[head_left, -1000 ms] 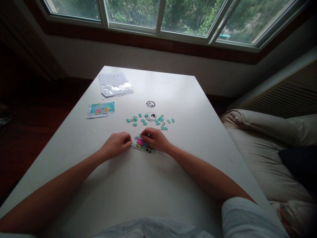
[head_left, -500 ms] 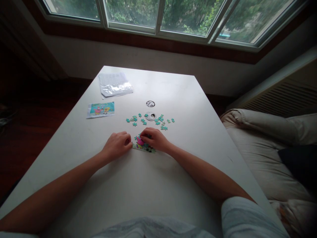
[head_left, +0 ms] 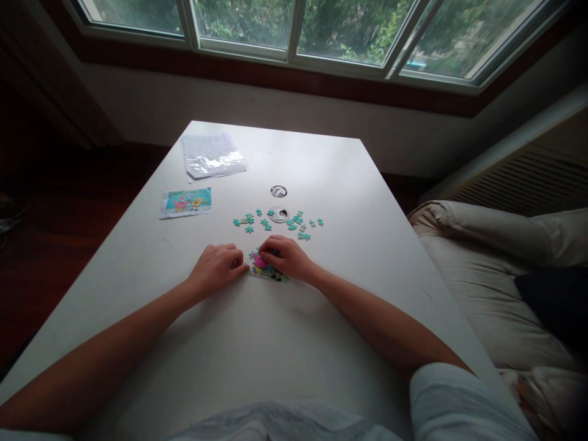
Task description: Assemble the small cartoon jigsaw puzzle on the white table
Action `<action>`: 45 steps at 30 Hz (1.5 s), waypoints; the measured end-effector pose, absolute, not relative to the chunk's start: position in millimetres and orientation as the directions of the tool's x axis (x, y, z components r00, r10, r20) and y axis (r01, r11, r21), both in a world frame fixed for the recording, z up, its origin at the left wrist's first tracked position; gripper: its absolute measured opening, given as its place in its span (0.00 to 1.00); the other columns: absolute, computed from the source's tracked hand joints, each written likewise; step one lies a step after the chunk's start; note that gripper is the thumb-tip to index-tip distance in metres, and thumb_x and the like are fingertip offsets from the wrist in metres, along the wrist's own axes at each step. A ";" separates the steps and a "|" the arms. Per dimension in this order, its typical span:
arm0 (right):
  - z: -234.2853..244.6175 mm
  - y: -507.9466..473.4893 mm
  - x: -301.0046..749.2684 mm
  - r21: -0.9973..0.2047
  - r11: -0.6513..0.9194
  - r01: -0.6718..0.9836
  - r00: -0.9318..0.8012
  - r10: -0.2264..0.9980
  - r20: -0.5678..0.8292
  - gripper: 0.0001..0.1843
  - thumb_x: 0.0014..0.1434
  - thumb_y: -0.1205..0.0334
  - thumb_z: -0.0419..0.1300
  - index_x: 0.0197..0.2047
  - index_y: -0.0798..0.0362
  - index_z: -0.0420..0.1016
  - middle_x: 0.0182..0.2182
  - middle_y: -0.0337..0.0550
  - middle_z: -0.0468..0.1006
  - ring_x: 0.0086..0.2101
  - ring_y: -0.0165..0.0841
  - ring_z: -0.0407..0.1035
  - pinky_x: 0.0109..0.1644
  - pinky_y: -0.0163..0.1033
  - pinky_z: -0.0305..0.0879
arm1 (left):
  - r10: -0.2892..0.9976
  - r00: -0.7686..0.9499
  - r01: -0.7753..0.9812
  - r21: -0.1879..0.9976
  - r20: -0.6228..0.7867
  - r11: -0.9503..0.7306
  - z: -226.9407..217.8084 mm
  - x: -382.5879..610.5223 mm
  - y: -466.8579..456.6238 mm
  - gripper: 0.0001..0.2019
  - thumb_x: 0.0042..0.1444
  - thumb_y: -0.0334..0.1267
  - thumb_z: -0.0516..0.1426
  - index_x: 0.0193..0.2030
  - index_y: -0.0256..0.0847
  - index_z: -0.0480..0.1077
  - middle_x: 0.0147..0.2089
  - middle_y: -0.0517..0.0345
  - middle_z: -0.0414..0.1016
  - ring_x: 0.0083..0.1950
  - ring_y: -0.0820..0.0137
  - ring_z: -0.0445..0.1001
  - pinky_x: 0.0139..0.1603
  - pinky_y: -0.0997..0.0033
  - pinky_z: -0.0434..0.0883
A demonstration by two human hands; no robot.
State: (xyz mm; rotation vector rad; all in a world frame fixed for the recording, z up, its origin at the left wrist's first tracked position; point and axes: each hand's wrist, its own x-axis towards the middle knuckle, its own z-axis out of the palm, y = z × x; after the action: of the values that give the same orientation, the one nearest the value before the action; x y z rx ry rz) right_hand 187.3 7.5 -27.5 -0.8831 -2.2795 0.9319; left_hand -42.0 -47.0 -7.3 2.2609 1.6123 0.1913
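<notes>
Nearest to me, the person's pale grey-blue fabric shirt (head_left: 452, 398) is pressing close to the edge of the smooth white desk (head_left: 367, 245). Beyond it, both bare forearms are reaching inward across the surface. The left hand (head_left: 219, 266) is curling narrowly, its fingertips meeting the lower left corner of a small, flat, partly joined jigsaw in pink, yellow and teal (head_left: 260, 262). The right hand (head_left: 285, 257) is bending over the jigsaw's right side, fingertips drawn close together and hiding part of it; I can't tell whether either hand is pinching a piece. The jigsaw is lying flat between them. To the right, a beige padded sofa (head_left: 454, 269) is standing beside the desk. Just past the hands, small knobbly teal jigsaw pieces (head_left: 304, 236) are lying scattered around a round silvery fitting (head_left: 274, 217). Left of these, a colourful rectangular cartoon sheet (head_left: 184, 203) is lying flat. Farther back, a clear plastic sleeve of white papers (head_left: 214, 153) is catching light from a white-framed sliding window (head_left: 346, 30).
</notes>
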 end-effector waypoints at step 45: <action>-26.8 56.2 251.5 -0.090 0.289 0.953 -0.274 0.951 0.145 0.10 0.66 0.56 0.60 0.44 0.52 0.77 0.43 0.52 0.75 0.47 0.44 0.65 0.45 0.43 0.60 | 0.730 0.683 0.723 0.103 0.042 -0.683 6.4 -8.4 -105.1 0.20 0.67 0.42 0.56 0.63 0.40 0.67 0.69 0.46 0.65 0.68 0.56 0.64 0.68 0.54 0.62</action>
State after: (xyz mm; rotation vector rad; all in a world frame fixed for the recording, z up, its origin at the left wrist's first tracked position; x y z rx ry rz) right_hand 251.5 56.2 -26.8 -1.7778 -2.3796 -0.0218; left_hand -8.4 -105.1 6.4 2.8095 1.2151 0.1213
